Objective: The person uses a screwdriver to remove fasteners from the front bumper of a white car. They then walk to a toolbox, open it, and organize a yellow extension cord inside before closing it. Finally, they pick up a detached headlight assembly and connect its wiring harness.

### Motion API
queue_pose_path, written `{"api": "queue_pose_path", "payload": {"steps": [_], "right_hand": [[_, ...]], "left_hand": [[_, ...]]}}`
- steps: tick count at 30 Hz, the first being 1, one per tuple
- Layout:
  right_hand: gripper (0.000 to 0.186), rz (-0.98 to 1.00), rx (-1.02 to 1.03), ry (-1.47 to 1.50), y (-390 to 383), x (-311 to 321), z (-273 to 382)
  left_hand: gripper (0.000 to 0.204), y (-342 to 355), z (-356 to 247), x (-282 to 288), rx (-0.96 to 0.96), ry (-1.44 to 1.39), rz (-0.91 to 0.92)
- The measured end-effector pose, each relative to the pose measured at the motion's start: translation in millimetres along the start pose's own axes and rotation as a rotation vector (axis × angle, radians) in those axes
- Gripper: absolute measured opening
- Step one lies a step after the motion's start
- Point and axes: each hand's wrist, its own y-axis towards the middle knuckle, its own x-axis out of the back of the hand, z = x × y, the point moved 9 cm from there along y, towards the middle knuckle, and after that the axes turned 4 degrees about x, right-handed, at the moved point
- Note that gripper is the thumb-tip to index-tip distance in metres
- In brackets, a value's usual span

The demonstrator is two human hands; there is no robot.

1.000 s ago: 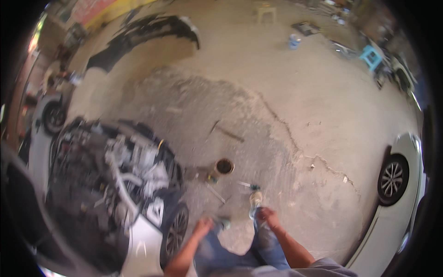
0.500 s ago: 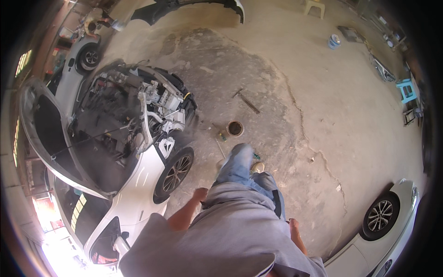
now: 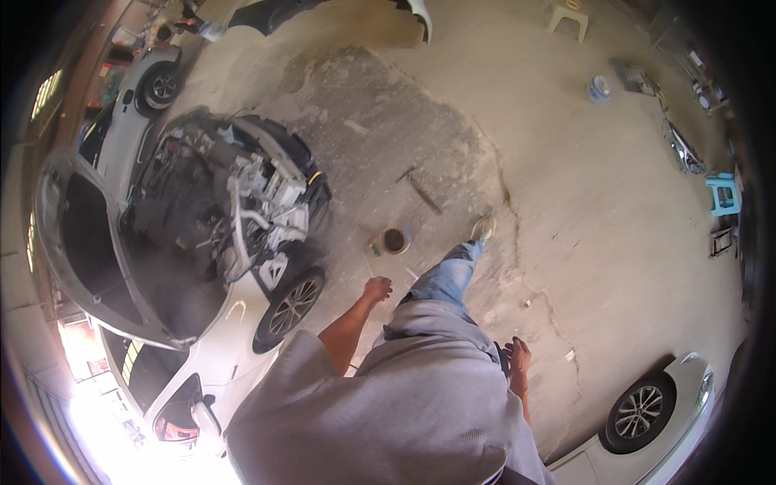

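My left hand (image 3: 377, 288) hangs in front of my left side, its fingers loosely bent, with nothing visible in it. My right hand (image 3: 517, 354) is at my right hip, fingers a little apart and no held thing showing. A dark item beside it at my hip is too small to make out. On the floor ahead stands a round can (image 3: 394, 240) with dark contents, the thing nearest my left hand. Beyond it lies a hammer (image 3: 422, 194). My right shoe (image 3: 483, 229) is forward on the concrete.
At left a white car (image 3: 242, 323) has its hood (image 3: 89, 234) up and its engine bay exposed. A second car (image 3: 133, 105) and a person (image 3: 166, 28) are behind it. Another white car (image 3: 687, 412) stands right. Farther off are a bucket (image 3: 598, 89), a blue stool (image 3: 722, 194) and a pale stool (image 3: 568, 18).
My right leg has stepped forward. My left hand has swung forward, and more of my right hand shows. The can and hammer now appear lower or farther left in view.
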Motion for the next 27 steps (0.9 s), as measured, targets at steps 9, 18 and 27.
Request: {"api": "queue_pose_path", "payload": {"steps": [9,18,27], "right_hand": [[0.039,-0.249,-0.106,0.204,39.9,119.6,102.1],[0.033,-0.534,-0.240,0.446,96.9,233.5,107.2],[0.021,-0.305,-0.064,-0.379,268.9,373.4,86.0]], "left_hand": [[0.027,100.6,-366.8,-94.2,-0.240,0.061,-0.046],[0.032,76.9,-600.2,-267.6,-0.272,0.100,0.220],[0.025,30.2,-684.1,-435.5,0.019,0.391,0.148]]}}
